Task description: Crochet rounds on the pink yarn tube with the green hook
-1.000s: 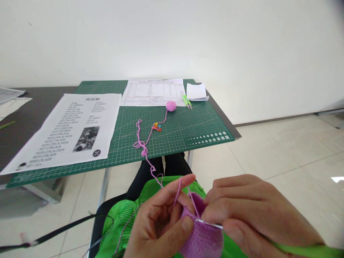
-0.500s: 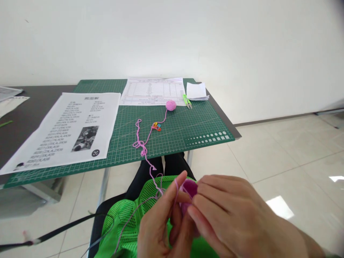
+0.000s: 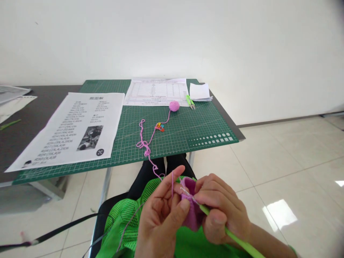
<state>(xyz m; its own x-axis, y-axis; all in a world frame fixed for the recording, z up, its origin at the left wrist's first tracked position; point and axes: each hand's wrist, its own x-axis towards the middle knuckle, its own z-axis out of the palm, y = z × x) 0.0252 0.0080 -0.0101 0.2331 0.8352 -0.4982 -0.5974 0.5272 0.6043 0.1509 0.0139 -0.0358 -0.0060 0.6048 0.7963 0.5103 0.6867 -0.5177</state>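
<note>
Right hand [image 3: 224, 208] turned, closed around hook [image 3: 238, 240], left hand [image 3: 162, 220] pinching pink crochet [image 3: 192, 218]

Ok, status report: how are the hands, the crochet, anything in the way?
Left hand pinching pink crochet piece, yarn over forefinger. Right hand gripping green crochet hook, tip at piece's edge. Nothing visibly blocking hook.

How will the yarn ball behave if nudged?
The yarn ball looks round, so it would probably roll easily on the flat mat. Being wound yarn, it is likely light and squashy. Its loose strand would probably trail along and might disturb the clips it passes.
</note>
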